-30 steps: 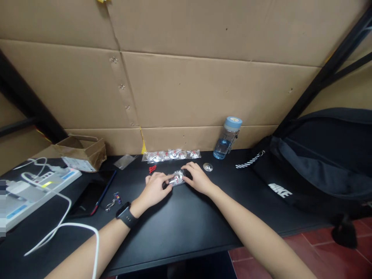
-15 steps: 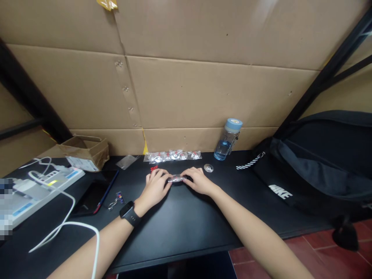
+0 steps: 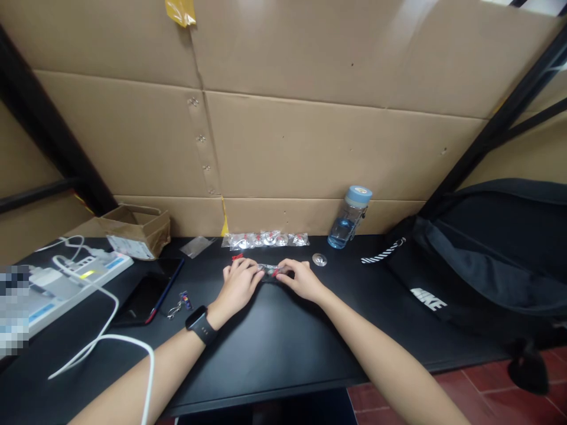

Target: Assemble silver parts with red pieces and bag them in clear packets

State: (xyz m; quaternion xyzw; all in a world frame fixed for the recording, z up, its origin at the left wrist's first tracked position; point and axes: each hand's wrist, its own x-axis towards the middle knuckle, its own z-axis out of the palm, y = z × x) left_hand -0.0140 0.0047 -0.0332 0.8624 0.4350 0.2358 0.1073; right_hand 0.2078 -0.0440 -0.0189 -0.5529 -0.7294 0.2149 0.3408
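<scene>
Between my two hands is a small clear plastic bag with something shiny and a bit of red in it. My left hand, with a black watch on the wrist, pinches its left end. At the right end, the fingers of my right hand are closed on it beside the red part. Just behind my left fingers lies a small red item, partly hidden. A shiny round metal disc rests to the right of my right hand. Several bagged silvery discs with red bits form a row at the back.
A water bottle stands behind the disc, and a black backpack fills the right side. At left are a cardboard box, a flat clear bag, a tablet, a keychain and a power strip with white cables.
The bag between my hands has tilted, so its top edge and the red part now show. My hands stay in nearly the same place; the view has shifted slightly.
</scene>
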